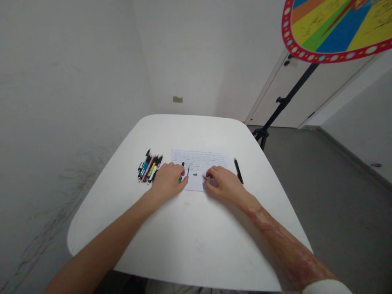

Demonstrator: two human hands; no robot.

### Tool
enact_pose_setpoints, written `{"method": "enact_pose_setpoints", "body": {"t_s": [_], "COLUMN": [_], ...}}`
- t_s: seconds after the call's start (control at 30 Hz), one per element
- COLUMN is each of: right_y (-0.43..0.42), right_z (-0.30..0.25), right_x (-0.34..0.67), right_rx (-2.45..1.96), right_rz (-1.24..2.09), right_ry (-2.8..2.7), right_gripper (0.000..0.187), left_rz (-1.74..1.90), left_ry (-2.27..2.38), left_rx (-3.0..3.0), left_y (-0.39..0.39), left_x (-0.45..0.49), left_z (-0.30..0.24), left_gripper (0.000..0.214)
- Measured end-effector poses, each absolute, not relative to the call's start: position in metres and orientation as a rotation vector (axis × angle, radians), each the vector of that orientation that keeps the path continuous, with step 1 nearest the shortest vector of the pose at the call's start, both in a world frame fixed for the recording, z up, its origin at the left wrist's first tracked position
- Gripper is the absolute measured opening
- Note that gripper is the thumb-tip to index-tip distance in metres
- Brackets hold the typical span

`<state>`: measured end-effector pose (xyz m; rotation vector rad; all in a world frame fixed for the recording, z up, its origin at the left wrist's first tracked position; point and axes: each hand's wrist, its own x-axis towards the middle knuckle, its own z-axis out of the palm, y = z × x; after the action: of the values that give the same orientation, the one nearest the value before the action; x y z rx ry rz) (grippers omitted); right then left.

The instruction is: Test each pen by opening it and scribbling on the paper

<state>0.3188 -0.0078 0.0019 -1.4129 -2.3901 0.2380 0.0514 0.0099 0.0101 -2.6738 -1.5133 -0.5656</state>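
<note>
Two grips at center on paper sheet (202, 157), left grip (167, 182) narrow on green-black pen (181, 173), right grip (223, 183) narrow, hold unclear, pen bundle (150, 166) left of sheet, black pen (238, 171) just right, white surface (196, 232)

A printed sheet (200, 160) is laid flat at lower centre of the frame, partly covered by the hands. A green-and-black pen (182, 173) is held upright in the left hand (167, 182). A black pen (238, 171) is laid just beside the sheet's right edge, and a bundle of colored pens (150, 166) is laid to its left.
</note>
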Motion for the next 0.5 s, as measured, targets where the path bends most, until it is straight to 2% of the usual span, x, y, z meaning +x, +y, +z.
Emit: {"method": "enact_pose_setpoints", "body": {"t_s": [0.27, 0.37, 0.5], "right_y": [0.011, 0.014, 0.014], "right_z": [0.008, 0.013, 0.018], "right_x": [0.303, 0.299, 0.292], "right_rx": [-1.618, -1.675, -1.757], "right_rz": [0.236, 0.250, 0.265], "right_ry": [-2.492, -2.505, -2.511], "right_gripper": [0.006, 0.005, 0.005], "left_rz": [-0.048, -0.007, 0.022], "left_ry": [-1.619, -1.660, -1.705], "left_rx": [-2.707, -2.710, -2.697], "left_y": [0.039, 0.046, 0.049], "left_x": [0.081, 0.089, 0.096], "left_z": [0.020, 0.019, 0.018], "left_gripper": [0.014, 0.009, 0.013]}}
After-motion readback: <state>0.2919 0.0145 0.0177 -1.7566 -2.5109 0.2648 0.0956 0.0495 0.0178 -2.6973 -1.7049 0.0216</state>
